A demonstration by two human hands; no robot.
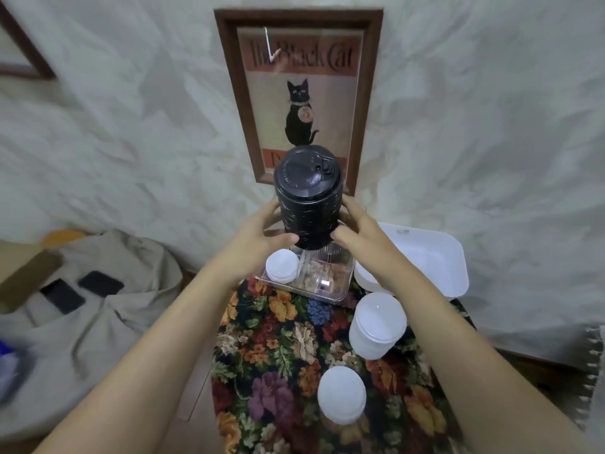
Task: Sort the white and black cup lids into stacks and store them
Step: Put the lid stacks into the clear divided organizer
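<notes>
On the far left, beside the worktop, a grey cloth heap [108,322] lies with two flat dark things [100,283] on it and a cardboard box [23,273] at its edge. Further in, the left grip [258,234] holds the left side of a tall stack of black lids [307,204], fingers curled round its far side and thumb pressed near its lower end. The stack stands upright in the air, its sip-hole top facing the camera, right above a clear plastic container [327,286] at the back of the floral worktop [278,339]. Whether the bottom of the stack touches the container cannot be told. A short stack of white lids [282,266] sits in the left part of that container.

On the wall behind hangs a framed black-cat poster [299,93], its lower edge hidden by the black stack. The right grip [363,234] clamps the right side of the same stack, thumb low and in front, fingers wrapped behind.

Near the front of the worktop stands a second stack of white lids [342,396]. Right of it and further back, just under the right forearm, is a taller, tilted white stack [378,326]. At the right rear lies a white rectangular box [435,257].
</notes>
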